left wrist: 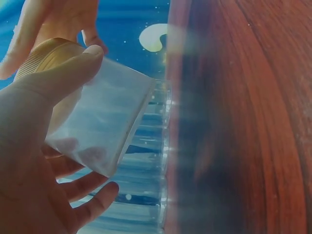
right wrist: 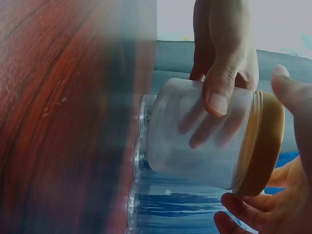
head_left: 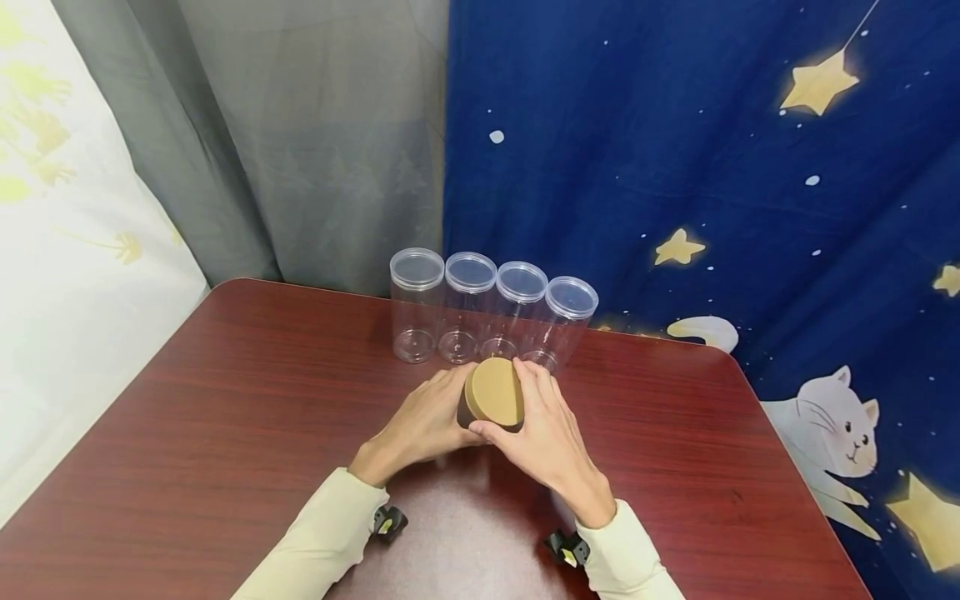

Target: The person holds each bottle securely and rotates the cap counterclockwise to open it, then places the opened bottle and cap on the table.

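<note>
A clear plastic jar (right wrist: 195, 161) with a gold screw lid (head_left: 497, 392) is held above the table, in front of a row of jars. My left hand (head_left: 423, 425) grips the jar's body from the left; in the left wrist view its thumb lies along the near side. From the right, my right hand (head_left: 547, 433) curls its fingers and thumb around the rim of the lid. In the right wrist view the lid sits on the jar's mouth, and left fingers show through the clear wall. The jar looks empty.
Several tall clear jars with translucent lids (head_left: 470, 272) stand side by side near the back edge of the dark red wooden table (head_left: 262, 400). Behind them hang a grey curtain (head_left: 322, 150) and a blue star-patterned curtain (head_left: 585, 167).
</note>
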A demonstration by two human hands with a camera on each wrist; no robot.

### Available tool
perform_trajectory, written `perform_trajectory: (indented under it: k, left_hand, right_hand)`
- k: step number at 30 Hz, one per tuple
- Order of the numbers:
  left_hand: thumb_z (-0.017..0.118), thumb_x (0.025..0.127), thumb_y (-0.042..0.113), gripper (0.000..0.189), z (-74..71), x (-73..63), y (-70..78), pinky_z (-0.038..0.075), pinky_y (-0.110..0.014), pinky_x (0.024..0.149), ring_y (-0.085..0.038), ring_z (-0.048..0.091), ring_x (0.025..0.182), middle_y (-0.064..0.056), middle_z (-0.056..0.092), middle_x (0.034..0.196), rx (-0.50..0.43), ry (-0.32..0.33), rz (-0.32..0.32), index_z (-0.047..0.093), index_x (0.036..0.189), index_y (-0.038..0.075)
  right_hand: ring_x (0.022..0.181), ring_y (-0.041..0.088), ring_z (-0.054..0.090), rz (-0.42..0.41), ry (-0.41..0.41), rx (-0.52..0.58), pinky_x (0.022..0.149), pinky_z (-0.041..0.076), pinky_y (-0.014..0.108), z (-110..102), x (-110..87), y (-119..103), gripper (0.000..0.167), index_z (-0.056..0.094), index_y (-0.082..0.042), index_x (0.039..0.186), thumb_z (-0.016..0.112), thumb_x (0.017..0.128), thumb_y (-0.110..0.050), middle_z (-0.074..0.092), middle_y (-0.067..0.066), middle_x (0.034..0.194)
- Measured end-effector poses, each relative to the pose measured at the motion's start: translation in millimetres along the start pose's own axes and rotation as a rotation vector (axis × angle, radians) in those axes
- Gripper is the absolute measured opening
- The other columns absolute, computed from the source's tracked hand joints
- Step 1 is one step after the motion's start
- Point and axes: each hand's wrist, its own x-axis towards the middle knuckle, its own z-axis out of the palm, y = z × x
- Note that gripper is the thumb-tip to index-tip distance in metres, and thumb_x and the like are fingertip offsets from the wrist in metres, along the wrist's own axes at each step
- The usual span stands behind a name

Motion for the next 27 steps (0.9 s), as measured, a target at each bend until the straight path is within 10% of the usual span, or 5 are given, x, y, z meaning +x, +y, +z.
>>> perform_trajectory:
  k: [27]
  left_hand:
    - [0.089, 0.066, 0.043, 0.095, -4.5, 0.2, -3.1, 0.047, -0.044, 0.101, -0.024, 0.056, 0.119, -0.007, 0.06, 0.131, -0.086, -0.048, 0.015, 0.044, 0.144, 0.01]
  right_hand:
    - [0.136, 0.022, 0.042, -0.166, -0.052, 0.08, 0.111, 0.039, 0.044, -6.8, 2.0, 3.3, 0.09, 0.036, -0.011, 0.151, 0.078, 0.081, -0.048, 0.043, 0.008, 0.148]
